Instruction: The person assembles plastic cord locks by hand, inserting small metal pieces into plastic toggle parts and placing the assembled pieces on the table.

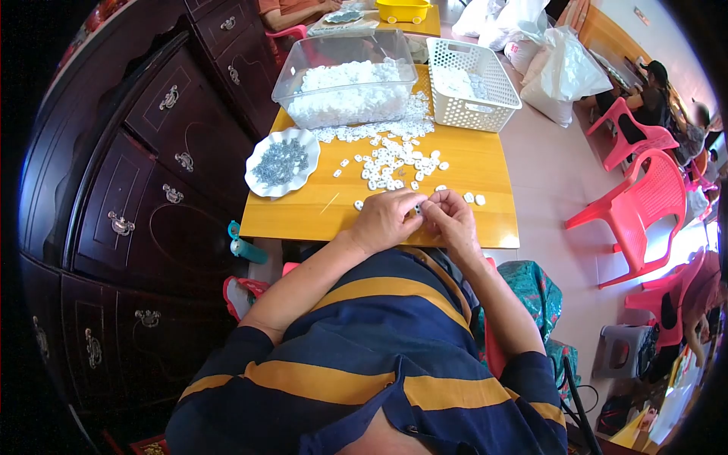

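Near the front edge of the table, my left hand (388,220) is closed in a pinch around a small white plastic piece with dark spots (418,208). My right hand (453,218) meets it there, thumb and fingers pressed together at the same piece; anything else in those fingertips is too small to make out. Just beyond both hands lies a loose spread of similar white plastic pieces (394,161). A few sit close beside my fingers. To the left, a scalloped white plate (309,171) bears a heap of small silvery metal parts (279,162).
A clear plastic bin (284,97) full of white pieces and a white perforated basket (474,115) stand at the back of the yellow table (292,220). Dark cabinets (152,189) line the left. Pink chairs (644,201), white sacks (557,76) and other people are around.
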The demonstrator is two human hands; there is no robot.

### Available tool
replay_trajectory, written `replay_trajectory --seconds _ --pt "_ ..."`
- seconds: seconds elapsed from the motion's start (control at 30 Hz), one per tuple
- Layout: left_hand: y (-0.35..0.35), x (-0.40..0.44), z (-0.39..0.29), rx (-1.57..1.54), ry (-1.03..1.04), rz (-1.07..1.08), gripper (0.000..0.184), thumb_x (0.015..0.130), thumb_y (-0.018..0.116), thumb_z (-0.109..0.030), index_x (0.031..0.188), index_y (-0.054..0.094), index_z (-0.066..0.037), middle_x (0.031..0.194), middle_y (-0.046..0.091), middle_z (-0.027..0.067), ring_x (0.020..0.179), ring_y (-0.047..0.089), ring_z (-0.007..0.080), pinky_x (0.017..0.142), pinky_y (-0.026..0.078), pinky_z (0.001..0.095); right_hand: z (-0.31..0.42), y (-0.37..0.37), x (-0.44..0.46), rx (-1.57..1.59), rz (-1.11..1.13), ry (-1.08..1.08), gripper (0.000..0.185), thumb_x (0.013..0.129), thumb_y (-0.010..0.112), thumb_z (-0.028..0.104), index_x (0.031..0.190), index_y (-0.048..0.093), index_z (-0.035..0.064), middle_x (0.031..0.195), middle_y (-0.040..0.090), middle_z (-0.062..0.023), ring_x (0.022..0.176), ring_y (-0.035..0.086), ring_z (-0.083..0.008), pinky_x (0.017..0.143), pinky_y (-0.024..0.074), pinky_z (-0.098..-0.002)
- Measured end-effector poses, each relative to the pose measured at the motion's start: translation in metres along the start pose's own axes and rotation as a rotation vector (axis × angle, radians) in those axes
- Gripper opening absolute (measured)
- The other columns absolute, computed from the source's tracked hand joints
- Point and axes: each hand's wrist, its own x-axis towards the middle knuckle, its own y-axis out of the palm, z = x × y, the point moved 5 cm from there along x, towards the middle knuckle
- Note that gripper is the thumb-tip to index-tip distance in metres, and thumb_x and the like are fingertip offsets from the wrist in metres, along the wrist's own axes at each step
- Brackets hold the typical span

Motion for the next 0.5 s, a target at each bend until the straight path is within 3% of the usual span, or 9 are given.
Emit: replay_trajectory --seconds 0.33,0.5 --pt "-0.0012 0.0004 -0.0071 0.081 0.070 -0.089 0.031 0.079 0.073 -0.014 0.107 0.068 -0.004 0.091 0.069 0.0127 0.079 0.069 0.0294 0.070 0.056 0.0380 0.0008 -0.0020 0.0005 0.061 -0.021 0.009 0.008 0.093 0.065 0.006 0.097 0.058 0.0049 0.076 0.062 0.0006 0.064 0.056 -0.0047 0.058 0.0425 -0.0185" --pt "0.0035 -0.0014 -0.0031 0.087 0.006 -0.013 0.029 0.079 0.073 -0.014 0.105 0.068 -0.003 0.090 0.069 0.0129 0.079 0.068 0.0299 0.070 0.056 0.0379 0.0000 -0.0005 -0.0015 0.087 -0.025 0.034 0.008 0.093 0.066 0.007 0.098 0.059 0.0048 0.076 0.062 0.0011 0.064 0.056 -0.0045 0.058 0.0419 -0.0178"
